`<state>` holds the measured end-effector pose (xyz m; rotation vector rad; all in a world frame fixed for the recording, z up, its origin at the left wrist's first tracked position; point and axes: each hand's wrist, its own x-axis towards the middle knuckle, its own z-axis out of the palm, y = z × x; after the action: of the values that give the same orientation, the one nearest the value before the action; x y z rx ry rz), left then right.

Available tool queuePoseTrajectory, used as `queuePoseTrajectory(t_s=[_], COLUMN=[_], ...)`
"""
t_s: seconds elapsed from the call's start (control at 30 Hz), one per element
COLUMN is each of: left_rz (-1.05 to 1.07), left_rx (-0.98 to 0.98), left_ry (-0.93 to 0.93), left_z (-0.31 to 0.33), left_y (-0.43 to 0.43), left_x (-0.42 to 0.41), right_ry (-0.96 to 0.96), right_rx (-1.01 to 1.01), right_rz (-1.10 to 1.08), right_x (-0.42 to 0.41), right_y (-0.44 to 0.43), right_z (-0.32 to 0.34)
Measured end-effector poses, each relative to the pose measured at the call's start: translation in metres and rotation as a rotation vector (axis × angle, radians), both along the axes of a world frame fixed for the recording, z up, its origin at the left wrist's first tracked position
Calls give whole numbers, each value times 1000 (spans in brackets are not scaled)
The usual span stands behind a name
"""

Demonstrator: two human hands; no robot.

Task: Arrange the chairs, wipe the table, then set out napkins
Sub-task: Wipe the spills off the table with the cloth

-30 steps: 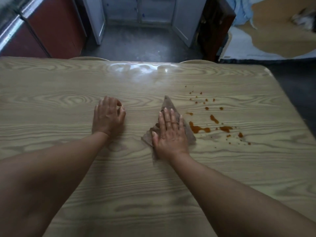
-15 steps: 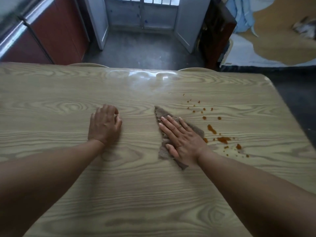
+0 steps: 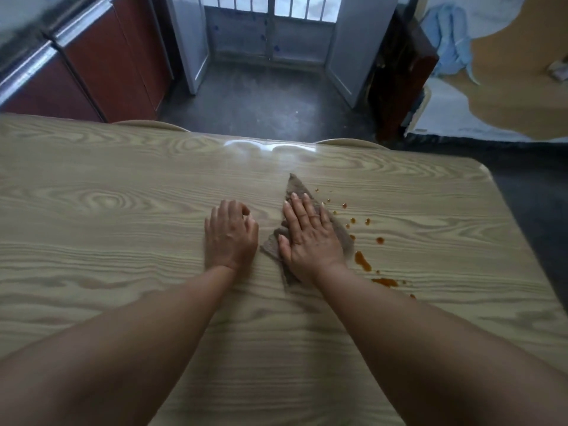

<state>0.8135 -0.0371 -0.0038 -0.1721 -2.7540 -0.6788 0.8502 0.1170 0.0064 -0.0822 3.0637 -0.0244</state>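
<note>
A light wood-grain table [image 3: 123, 241] fills the view. My right hand [image 3: 310, 238] lies flat, fingers straight, pressing a brown cloth [image 3: 296, 187] onto the tabletop. Orange-brown sauce stains [image 3: 362, 261] and small drops [image 3: 352, 220] lie just right of the cloth. My left hand [image 3: 230, 235] rests on the table a short way left of the cloth, its fingers curled under and holding nothing. Two pale chair backs [image 3: 147, 124] [image 3: 350, 143] peek above the table's far edge.
Beyond the table are a dark floor [image 3: 261, 106] and an open grey double door [image 3: 270, 32]. Red-brown cabinets [image 3: 101, 66] stand at the far left. A dark wooden piece [image 3: 399, 78] stands at the far right. The table's rounded right corner [image 3: 479, 167] borders dark floor.
My right hand has slid the cloth across part of the spill, swinging from pointing up-left to straight ahead. My left hand stayed in place. The camera has tilted up slightly.
</note>
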Motion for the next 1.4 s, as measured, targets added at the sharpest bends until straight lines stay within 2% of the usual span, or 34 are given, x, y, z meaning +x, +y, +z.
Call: queuePoseTrajectory(t_s=[0.2, 0.4, 0.57, 0.77, 0.9, 1.07, 1.27, 1.4], left_rz=[-10, -28, -58, -80, -92, -106, -127, -222], left_rx=[-69, -60, -71, -56, -61, -71, -90, -119], left_ry=[50, 46, 31, 0, -25, -29, -21, 15], left_z=[-2, -2, -2, 1, 3, 3, 3, 6], left_y=[2, 1, 0, 0, 0, 0, -1, 0], left_x=[2, 2, 1, 5, 7, 8, 7, 8], right_ry=[-36, -53, -33, -16, 10, 10, 129, 125], right_rx=[7, -40, -108, -124, -124, -59, -15, 1], right_rz=[-106, -395, -643, -747, -650, -399, -85, -15], right_x=[-19, -28, -13, 20, 48, 77, 105, 108], right_y=[9, 4, -5, -20, -26, -14, 18, 26], right_z=[5, 3, 5, 7, 3, -2, -10, -5])
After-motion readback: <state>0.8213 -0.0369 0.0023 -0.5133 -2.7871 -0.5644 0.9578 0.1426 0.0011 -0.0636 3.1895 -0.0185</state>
